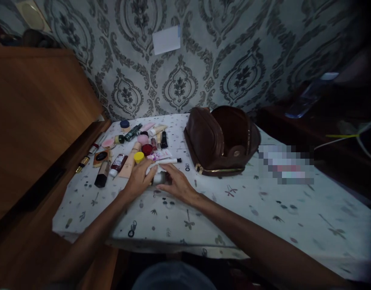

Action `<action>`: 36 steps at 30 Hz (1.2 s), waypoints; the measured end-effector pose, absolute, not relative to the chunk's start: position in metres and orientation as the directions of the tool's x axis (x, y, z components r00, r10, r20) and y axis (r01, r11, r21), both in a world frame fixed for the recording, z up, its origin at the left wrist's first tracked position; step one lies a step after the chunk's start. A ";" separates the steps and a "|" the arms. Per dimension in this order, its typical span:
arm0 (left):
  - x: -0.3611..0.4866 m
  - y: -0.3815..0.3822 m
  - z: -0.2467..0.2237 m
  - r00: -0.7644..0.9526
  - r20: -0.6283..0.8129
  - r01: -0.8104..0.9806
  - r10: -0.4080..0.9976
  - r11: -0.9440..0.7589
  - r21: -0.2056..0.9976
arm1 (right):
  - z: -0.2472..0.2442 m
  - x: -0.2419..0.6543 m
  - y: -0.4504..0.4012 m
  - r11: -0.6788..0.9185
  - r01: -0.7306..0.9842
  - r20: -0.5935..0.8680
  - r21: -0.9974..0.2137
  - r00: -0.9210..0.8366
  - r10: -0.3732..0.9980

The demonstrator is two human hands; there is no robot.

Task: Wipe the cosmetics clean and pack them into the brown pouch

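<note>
My left hand (140, 177) and my right hand (178, 185) meet low over the front of the table, fingers curved around a pale greyish-white rounded object (159, 178) from both sides. It is blurred and partly covered by the fingers, so its exact kind is unclear. Just beyond my left hand are a yellow-lidded jar (139, 157) and a peach squeeze tube (131, 160). A white, dark-tipped slim stick (169, 160) lies past my right fingers. Further back are a dark red round container (147, 150) and a pink-and-white tube (160, 155).
Several more cosmetics, including a dark-capped bottle (102, 174) and a square compact (102, 157), spread across the left. An unzipped brown leather bag (205, 137) stands right of centre. A wooden cabinet (40, 121) borders the left; a pixelated patch (286, 165) hides something at right.
</note>
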State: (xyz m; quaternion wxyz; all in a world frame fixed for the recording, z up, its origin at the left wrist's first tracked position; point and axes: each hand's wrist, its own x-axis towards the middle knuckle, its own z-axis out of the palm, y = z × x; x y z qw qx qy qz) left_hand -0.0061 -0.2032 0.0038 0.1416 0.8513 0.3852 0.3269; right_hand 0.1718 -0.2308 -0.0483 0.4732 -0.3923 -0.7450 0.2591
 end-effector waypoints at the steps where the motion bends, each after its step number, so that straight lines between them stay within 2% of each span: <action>1: -0.006 -0.201 0.004 0.476 0.426 0.550 0.770 -0.638 0.539 | -0.049 0.172 -0.231 0.550 0.338 0.494 -0.764 -0.242 0.835; 7: -0.007 -0.195 -0.001 0.367 0.308 0.447 0.878 -0.456 0.769 | -0.052 0.173 -0.230 0.529 0.302 0.473 -0.793 -0.241 0.848; 13: -0.008 -0.194 -0.007 0.278 0.253 0.414 0.927 -0.353 0.839 | -0.050 0.174 -0.232 0.492 0.254 0.444 -0.833 -0.225 0.868; 22: -0.012 -0.195 -0.001 0.362 0.351 0.377 0.864 -0.480 0.793 | -0.049 0.174 -0.232 0.400 0.260 0.367 -0.879 -0.165 0.915; 36: -0.023 -0.199 -0.004 0.502 0.510 0.348 0.699 -0.703 0.621 | -0.054 0.179 -0.229 0.417 0.247 0.389 -0.875 -0.154 0.908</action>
